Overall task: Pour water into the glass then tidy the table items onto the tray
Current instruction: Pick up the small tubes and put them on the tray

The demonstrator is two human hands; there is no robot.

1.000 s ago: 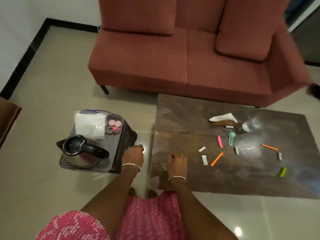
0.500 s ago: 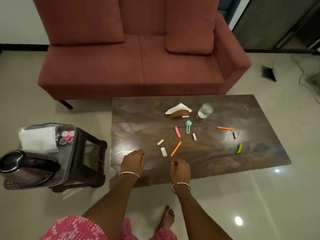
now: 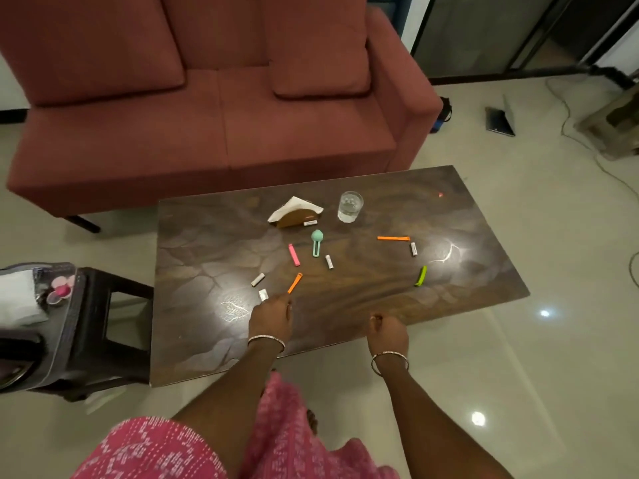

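A clear glass [image 3: 350, 206] with water in it stands at the far side of the dark wooden table [image 3: 363, 305]. Scattered on the table are a pink clip [image 3: 294, 254], a teal clip [image 3: 316, 242], two orange clips [image 3: 295, 283] [image 3: 393, 238], a green clip [image 3: 421, 275] and several small white pieces [image 3: 257, 280]. My left hand [image 3: 271, 316] hovers with loosely curled fingers just short of the nearer orange clip and holds nothing. My right hand [image 3: 387, 331] hangs loosely curled over the table's near edge. The grey tray [image 3: 60, 344] sits on a stool at the left.
A wooden napkin holder [image 3: 295, 212] with white napkins stands left of the glass. The tray carries a kettle [image 3: 14, 357], a white cloth [image 3: 17, 299] and pink containers [image 3: 60, 288]. A red sofa [image 3: 214, 108] stands behind the table. Cables and a laptop [image 3: 499, 121] lie on the floor at right.
My left hand left the stool side and moved over the table toward the near orange clip. My right hand shifted right along the near edge. The view swung right.
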